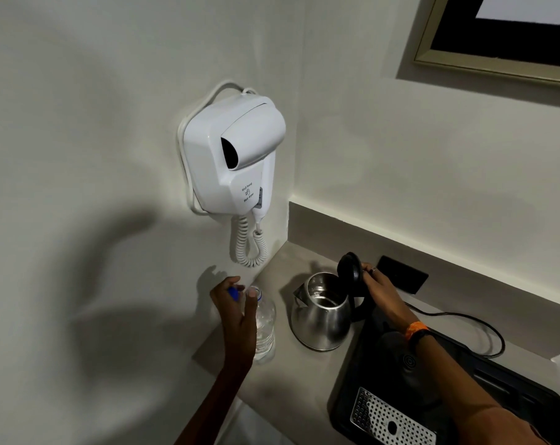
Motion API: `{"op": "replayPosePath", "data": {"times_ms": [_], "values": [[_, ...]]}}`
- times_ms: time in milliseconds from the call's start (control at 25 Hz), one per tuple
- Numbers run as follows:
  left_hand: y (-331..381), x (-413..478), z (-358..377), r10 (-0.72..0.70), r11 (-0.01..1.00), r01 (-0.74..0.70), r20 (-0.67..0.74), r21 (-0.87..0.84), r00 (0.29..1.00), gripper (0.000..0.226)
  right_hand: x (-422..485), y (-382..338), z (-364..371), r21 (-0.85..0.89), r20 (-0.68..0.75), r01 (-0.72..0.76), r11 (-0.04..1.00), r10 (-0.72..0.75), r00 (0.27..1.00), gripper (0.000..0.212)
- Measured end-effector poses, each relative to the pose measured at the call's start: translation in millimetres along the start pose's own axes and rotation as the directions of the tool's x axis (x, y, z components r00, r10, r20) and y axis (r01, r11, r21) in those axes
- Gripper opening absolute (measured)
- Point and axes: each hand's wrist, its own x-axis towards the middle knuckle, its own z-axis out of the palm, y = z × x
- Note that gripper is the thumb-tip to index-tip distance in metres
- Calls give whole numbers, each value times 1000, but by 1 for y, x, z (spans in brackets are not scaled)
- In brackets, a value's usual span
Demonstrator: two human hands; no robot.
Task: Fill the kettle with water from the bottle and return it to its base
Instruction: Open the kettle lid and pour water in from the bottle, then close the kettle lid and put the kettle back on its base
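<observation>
While the kettle (320, 316) stands on the grey counter (281, 374), off its base, its black lid (349, 273) is tipped up on the hinge and the steel inside shows. The right hand (379, 292) rests against the back of that lid, fingers loosely curled around its edge and the top of the handle; a ring sits on one finger and an orange band (415, 330) circles the wrist. Left of the kettle, near the wall, a clear plastic bottle (265, 322) stands upright with its mouth open. The left hand (237, 313) is wrapped around the bottle's upper part, and a small blue cap (234, 293) is pinched between thumb and fingers, just beside the bottle's mouth. The water level in the bottle is hard to judge in this dim light. The base (410, 361) lies on a black tray (535, 396) to the right, partly under the right forearm, with a black cord (484, 319) looping behind. A white hair dryer (233, 155) hangs on the wall above.
</observation>
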Motion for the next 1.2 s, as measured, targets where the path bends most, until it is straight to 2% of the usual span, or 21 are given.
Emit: {"op": "replayPosePath", "data": {"times_ms": [40,120,280,480,600,800,880,960,1040,1200], "values": [[9,4,6,10,1000,-10,-11,-16,1000,22,0,0,0,-3,-2,0,1000,0,1000,31],[19,7,15,31,999,-31,14,14,999,12,0,-1,0,-15,-6,4,1000,-4,1000,32],[7,4,15,162,958,-195,162,211,973,15,-1,0,-1,-38,-2,17,999,-17,1000,31],[-8,8,5,215,911,-284,245,299,945,24,-1,-3,-2,-70,7,18,997,-18,1000,25],[-8,13,7,221,918,-291,261,271,940,30,-1,-4,0,-133,17,51,990,-49,999,25],[-1,13,1,149,972,-192,275,137,950,27,5,-1,7,-274,9,71,959,-71,997,32],[3,14,-2,151,972,-193,274,132,950,24,10,0,16,-500,27,97,861,-96,995,36],[7,16,-7,159,969,-197,241,146,957,25,11,5,32,-745,70,122,656,-106,992,40],[11,15,-10,134,979,-162,210,122,968,23,11,11,41,-808,69,135,573,-135,988,42],[11,8,-9,80,991,-99,187,92,979,18,14,15,41,-847,79,141,513,-139,987,46]]}}
